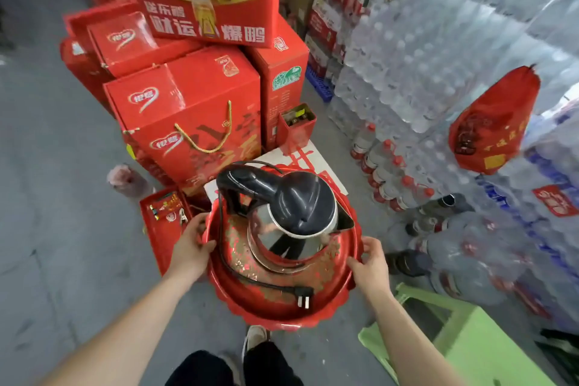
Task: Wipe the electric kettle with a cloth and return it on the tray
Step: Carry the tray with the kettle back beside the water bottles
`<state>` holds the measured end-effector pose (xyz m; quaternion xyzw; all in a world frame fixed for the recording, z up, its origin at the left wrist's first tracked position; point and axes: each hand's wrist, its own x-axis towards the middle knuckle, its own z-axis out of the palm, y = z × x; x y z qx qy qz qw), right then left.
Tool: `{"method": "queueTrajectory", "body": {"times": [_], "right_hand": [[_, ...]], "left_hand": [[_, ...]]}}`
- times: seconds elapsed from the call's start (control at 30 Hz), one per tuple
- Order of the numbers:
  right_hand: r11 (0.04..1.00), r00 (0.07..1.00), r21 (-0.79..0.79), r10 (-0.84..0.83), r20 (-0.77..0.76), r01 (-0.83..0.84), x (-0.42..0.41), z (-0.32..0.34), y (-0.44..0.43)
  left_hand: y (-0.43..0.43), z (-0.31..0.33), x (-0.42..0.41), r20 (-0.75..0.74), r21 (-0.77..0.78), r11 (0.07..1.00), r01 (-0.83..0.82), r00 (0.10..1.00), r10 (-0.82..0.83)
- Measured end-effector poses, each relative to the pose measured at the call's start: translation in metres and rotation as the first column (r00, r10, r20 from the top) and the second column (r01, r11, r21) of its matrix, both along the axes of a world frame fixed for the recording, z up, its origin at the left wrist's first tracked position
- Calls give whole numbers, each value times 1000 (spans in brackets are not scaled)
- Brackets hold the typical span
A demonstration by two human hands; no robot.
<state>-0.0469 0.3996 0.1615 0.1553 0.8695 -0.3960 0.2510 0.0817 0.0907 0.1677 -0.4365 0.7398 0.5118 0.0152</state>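
Note:
A steel electric kettle [282, 229] with a dark lid and handle stands upright in a round red tray [266, 307] with a scalloped rim. Its black cord and plug [302, 294] lie in the tray's near part. My left hand [191, 247] grips the tray's left rim. On the opposite rim, my right hand [369, 263] holds the tray. No cloth is in view.
Red gift boxes [188, 122] are stacked behind the tray. Shrink-wrapped water bottle packs [438, 56] tower at right, with a red bag [492, 125] hanging there. A green plastic stool [463, 338] stands at lower right. A small red open tin [166, 222] lies left. My shoe [255, 338] shows below.

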Motion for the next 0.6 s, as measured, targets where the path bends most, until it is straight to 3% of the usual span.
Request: {"method": "queueTrajectory", "body": {"times": [0.27, 0.6], "right_hand": [[991, 993, 90, -103, 59, 98, -35, -97, -43], [978, 981, 131, -175, 87, 163, -39, -158, -75]], "left_hand": [[-63, -103, -80, 89, -61, 975, 216, 974, -210], [-101, -170, -131, 148, -183, 912, 368, 927, -344]]}}
